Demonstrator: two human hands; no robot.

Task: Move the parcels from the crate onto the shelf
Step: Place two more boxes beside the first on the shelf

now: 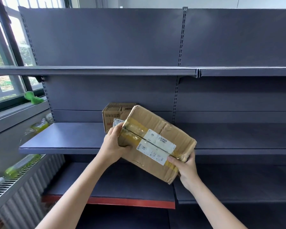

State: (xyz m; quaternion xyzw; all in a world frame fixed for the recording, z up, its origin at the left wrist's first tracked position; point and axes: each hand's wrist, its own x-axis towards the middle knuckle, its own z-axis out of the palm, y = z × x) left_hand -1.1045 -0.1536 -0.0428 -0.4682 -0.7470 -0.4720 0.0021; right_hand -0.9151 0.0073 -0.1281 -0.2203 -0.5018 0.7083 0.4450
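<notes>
parcel (157, 142), a taped cardboard box with white labels, hangs in the air between the two hands, in front of the middle shelf (63, 138). left hand (113, 143) grips its upper-left end, fingers curled round the corner; right hand (186, 166) holds the lower-right end, thumb on top, fingers underneath. its long axis slants from upper left down to lower right, labelled face up. both forearms reach forward. just behind the left hand, a second parcel (112, 115) sits on the shelf.

The creased brown cardboard parcel (157, 142) carries glossy yellowish tape and a white paper label (156, 147) (wrinkled at its edges); the dark grey metal shelf (64, 138) looks matt and smooth.
</notes>
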